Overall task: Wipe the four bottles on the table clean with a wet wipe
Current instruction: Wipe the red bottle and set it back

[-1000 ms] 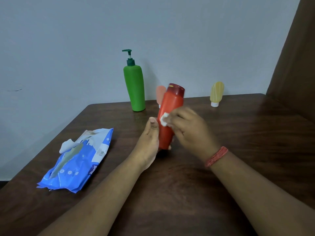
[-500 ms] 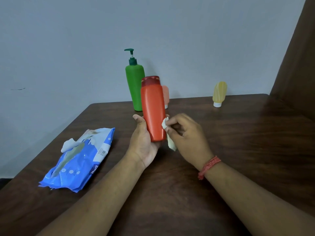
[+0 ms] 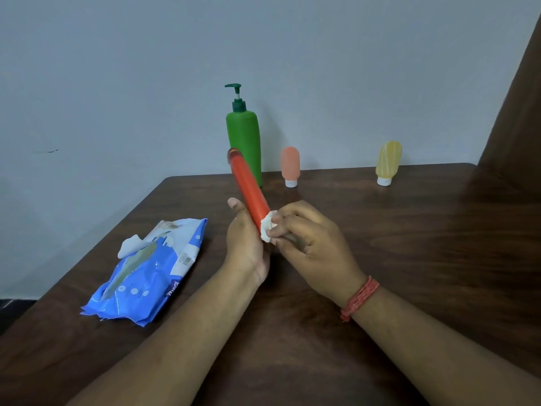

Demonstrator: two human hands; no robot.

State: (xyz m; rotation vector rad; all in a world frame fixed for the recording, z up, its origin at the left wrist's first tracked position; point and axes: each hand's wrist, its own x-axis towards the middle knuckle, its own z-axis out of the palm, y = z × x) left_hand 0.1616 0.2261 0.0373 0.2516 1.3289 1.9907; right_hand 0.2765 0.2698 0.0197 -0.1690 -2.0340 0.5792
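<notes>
My left hand (image 3: 247, 244) grips the lower end of a red bottle (image 3: 248, 189), which tilts up and to the left, edge-on to me. My right hand (image 3: 310, 244) pinches a crumpled white wet wipe (image 3: 268, 228) against the bottle's lower right side. At the back of the table stand a tall green pump bottle (image 3: 244, 142), a small pink tube (image 3: 289, 165) on its white cap, and a small yellow tube (image 3: 388, 162) on its white cap.
A blue wet-wipe pack (image 3: 146, 273) lies on the left of the dark wooden table (image 3: 409, 244), with a white wipe poking out of its open flap. A grey wall stands behind; a brown panel rises at the far right.
The red bottle has turned in my left hand from broad face to narrow edge and leans further left. My right hand has bunched the wipe against its lower part.
</notes>
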